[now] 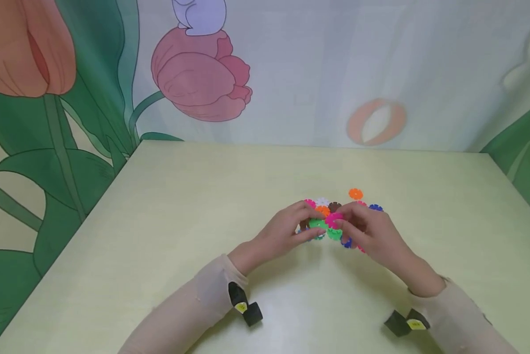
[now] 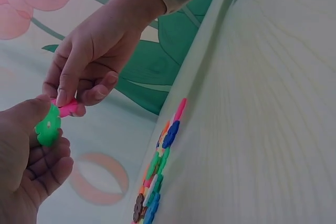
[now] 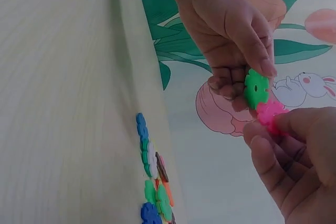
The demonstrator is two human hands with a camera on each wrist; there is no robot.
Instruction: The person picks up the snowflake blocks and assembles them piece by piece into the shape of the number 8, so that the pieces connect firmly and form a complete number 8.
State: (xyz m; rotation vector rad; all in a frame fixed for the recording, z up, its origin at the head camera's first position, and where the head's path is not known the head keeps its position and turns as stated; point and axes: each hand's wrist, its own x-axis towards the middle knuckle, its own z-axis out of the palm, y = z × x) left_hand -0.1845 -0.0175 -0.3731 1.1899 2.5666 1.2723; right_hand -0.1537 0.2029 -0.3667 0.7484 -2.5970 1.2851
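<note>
My left hand pinches a green notched snowflake disc between thumb and fingers. Opposite it, my right hand grips a pink snowflake disc in the same way. The rims of the two discs meet, the pink one lower than the green one in the right wrist view. Both hands are raised over the tabletop, as the wrist views show. Beneath them lie several more discs in blue, white, brown, orange and green, partly hidden by the fingers in the head view.
An orange disc lies at the far side of the group, with a dark blue disc near the right hand. The pale table reaches back to a curtain printed with flowers.
</note>
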